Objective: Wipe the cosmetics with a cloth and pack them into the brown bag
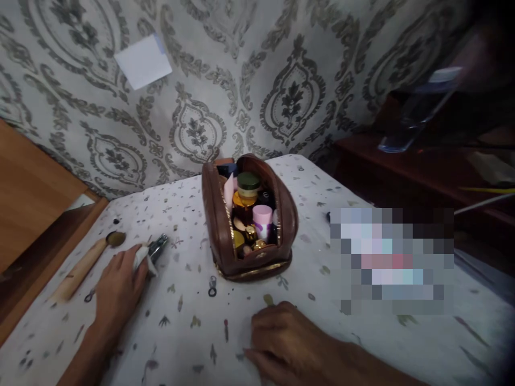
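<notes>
My left hand [119,279] is low over the cloth at the left, its fingers closed on a crumpled white tissue [141,258]. A dark, shiny bottle-like item [157,246] lies right against the tissue; I cannot tell whether the fingers also touch it. My right hand [281,338] rests on the cloth at the front, fingers curled in, nothing showing in them. Between and beyond the hands stands a brown toiletry bag [251,266], unzipped. Inside are a green-lidded jar [248,183], a pink-and-white container [263,220], gold-capped items and other cosmetics, partly hidden.
Left of my left hand lies a long wooden-handled item [82,268] with a dark round end. White patterned cloth [193,332] covers the table. A pixelated patch hides something at the right. A clear plastic bottle [418,115] stands on the dark red furniture [354,155]; patterned wallpaper is behind.
</notes>
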Tool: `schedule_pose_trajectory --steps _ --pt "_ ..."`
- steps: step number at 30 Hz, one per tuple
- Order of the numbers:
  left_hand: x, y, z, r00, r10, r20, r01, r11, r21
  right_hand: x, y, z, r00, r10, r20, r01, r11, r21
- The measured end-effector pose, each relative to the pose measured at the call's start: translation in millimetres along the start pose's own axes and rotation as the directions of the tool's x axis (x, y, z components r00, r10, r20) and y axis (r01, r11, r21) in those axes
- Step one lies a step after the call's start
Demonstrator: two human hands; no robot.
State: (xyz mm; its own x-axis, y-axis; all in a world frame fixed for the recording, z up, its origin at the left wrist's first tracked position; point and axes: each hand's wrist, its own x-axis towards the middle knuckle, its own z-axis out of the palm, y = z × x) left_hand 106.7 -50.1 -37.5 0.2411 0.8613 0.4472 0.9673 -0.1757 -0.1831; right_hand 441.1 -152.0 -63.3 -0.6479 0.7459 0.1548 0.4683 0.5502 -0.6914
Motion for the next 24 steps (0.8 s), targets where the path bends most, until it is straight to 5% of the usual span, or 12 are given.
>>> schedule_pose_trajectory --steps 8,14,19,24 --pt "-6.7 -11.4 -3.1 0.976 -0.119 0.184 0.170 0.940 -0.295 13.2 -3.3 11.8 0.999 0.035 -0.037 -0.035 0.999 0.005" --pt "-15.7 -22.2 -7.2 0.979 -0.087 0.184 0.156 0.903 -0.400 26.1 -11.4 23.6 0.993 0.111 -0.028 -0.112 0.993 -0.046" --pt "-7.8 -52.1 1.8 0.963 -0.148 0.226 0.230 0.889 -0.397 51.0 -26.8 41.1 0.998 0.046 -0.030 -0.049 0.996 -0.071" --pt "25.6 -94.7 16.6 0.951 -0.260 0.165 0.299 0.907 -0.295 81.4 -47.4 52.0 1.000 -0.006 -0.005 0.006 1.000 -0.027"
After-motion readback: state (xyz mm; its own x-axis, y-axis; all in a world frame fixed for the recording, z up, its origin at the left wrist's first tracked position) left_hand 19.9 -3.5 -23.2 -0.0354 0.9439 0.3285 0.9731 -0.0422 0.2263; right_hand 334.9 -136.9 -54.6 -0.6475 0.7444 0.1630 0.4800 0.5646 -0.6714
